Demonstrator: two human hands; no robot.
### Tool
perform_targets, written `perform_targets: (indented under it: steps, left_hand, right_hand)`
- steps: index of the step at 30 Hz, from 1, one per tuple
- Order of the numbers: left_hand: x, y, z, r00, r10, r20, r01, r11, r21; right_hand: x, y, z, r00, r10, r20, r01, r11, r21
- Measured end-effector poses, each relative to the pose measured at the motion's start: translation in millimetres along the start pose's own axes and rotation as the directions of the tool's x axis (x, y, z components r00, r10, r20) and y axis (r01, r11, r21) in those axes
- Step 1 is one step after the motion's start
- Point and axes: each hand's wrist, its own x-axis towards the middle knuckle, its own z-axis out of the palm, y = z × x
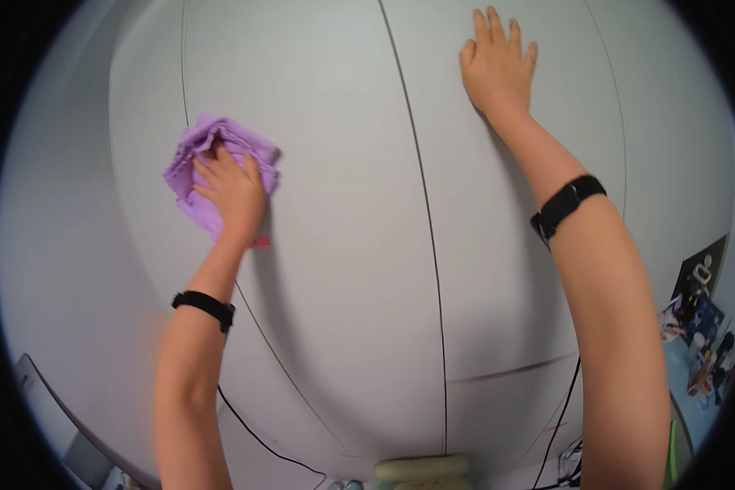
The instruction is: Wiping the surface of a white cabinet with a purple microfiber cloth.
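My left hand (231, 195) presses a crumpled purple cloth (245, 136) against a pale, smooth panel front (331, 184), possibly a cabinet door. Its fingertips are partly tucked into the folds. Just below that wrist, a small red label (259, 242) with writing sticks to the surface. Higher up and to the right, my right hand (499, 67) rests on the neighbouring panel (502, 294), fingers spread and holding nothing. A dark vertical seam (425, 202) runs between the two panels. Black straps circle both forearms.
At the right, a light blue desk (680, 361) bears a clutter of small items. Black cables (263, 444) hang beside both arms. A yellowish-green padded object (421, 469) is at the bottom centre. A dark-edged panel (55, 392) stands at lower left.
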Motion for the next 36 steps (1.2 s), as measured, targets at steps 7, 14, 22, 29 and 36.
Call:
perform_targets:
  steps: [7,14,22,29,36]
  left_hand:
    - [-50.4,128.6,-68.8,0.850,0.490,0.195,-0.481,0.871,-0.095]
    - [9.6,193.4,-32.2,0.841,0.534,-0.092,-0.541,0.835,-0.100]
    - [82.7,202.6,-32.1,0.958,0.287,-0.021,-0.285,0.938,-0.196]
    - [117.5,192.6,-10.4,0.959,0.219,-0.182,-0.267,0.913,-0.308]
    - [149.1,146.5,-13.6,0.954,0.263,-0.147,-0.296,0.908,-0.297]
  right_hand:
    - [1.6,-9.1,-31.6,0.991,0.009,0.133,-0.020,0.997,0.080]
    - [-11.9,-5.5,0.3,0.996,0.044,0.071,-0.048,0.997,0.062]
    - [-13.3,-21.0,-11.2,0.981,-0.044,0.189,0.020,0.992,0.128]
    - [-22.1,-16.2,16.3,0.997,-0.060,0.042,0.057,0.996,0.066]
    - [-11.9,-1.7,9.0,0.994,-0.046,0.101,0.047,0.999,-0.004]
